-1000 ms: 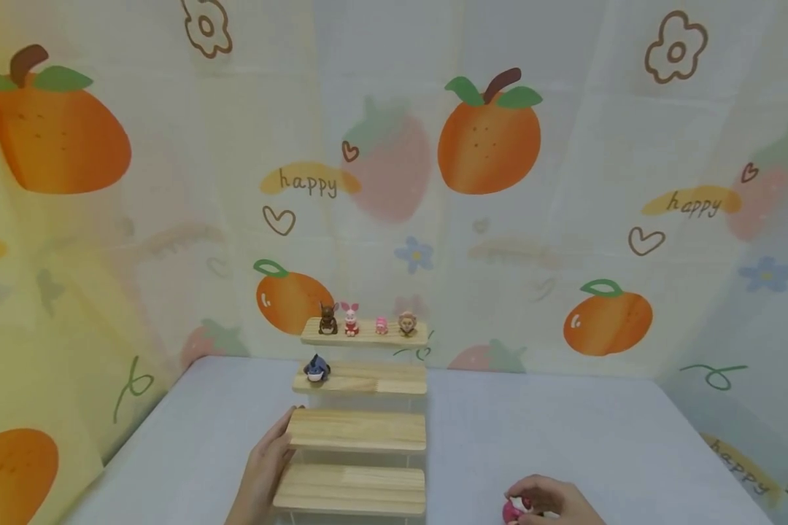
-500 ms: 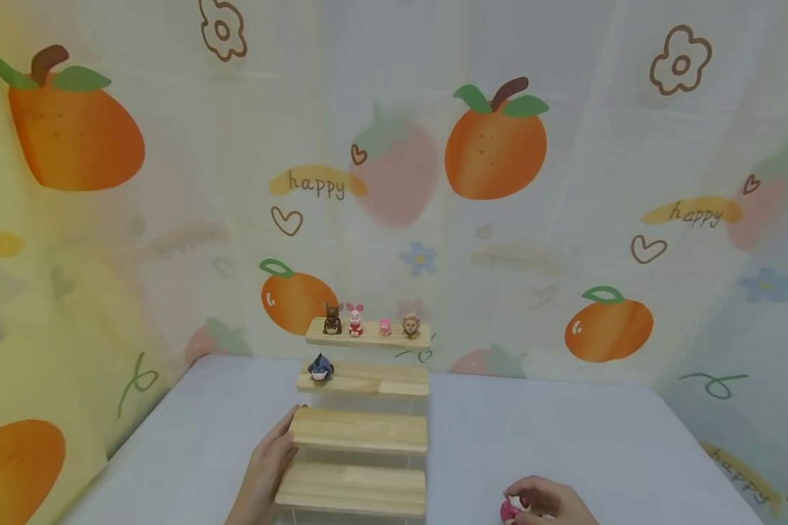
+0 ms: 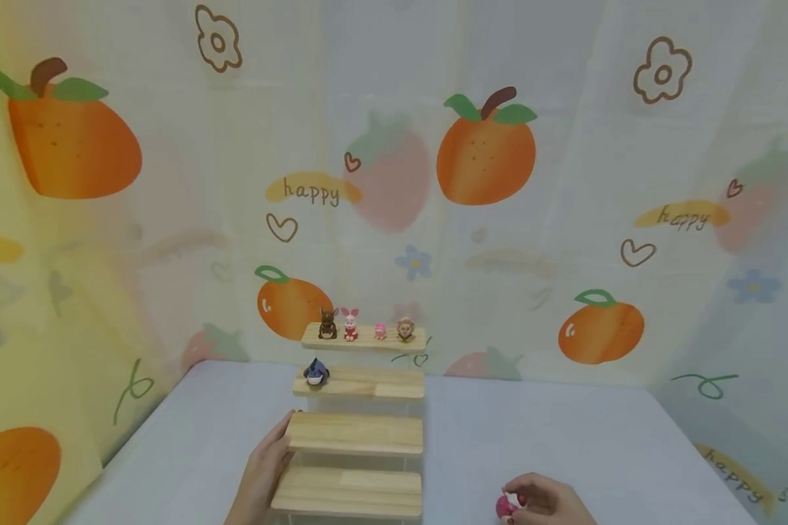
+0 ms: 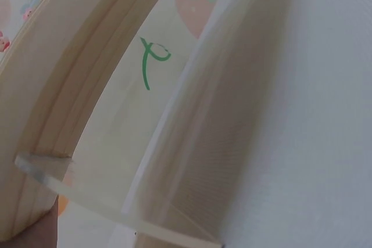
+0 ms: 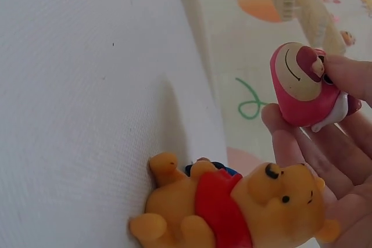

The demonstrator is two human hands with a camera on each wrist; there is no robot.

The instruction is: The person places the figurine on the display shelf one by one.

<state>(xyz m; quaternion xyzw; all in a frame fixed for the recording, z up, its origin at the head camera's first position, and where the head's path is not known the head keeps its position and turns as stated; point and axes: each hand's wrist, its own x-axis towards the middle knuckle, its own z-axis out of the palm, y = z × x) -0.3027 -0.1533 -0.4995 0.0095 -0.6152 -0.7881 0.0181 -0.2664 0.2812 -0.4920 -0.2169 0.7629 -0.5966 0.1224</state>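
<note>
My left hand holds the left end of a middle board of a stepped wooden display shelf; one digit shows at the board's corner in the left wrist view. Right of the shelf, my right hand pinches a small pink bear figurine between thumb and fingertips. A yellow bear figurine in a red shirt is on the white surface close below that hand. Behind it, a dark blue thing is mostly hidden.
The top board carries a brown kangaroo figurine, a pink-eared piglet figurine, a small pink figurine and a tan-faced one. A blue donkey figurine sits on the board below. Fruit-printed cloth hangs behind.
My right hand has shifted slightly left with the pink bear figurine. My left hand keeps its place on the shelf, and the head view has moved a little.
</note>
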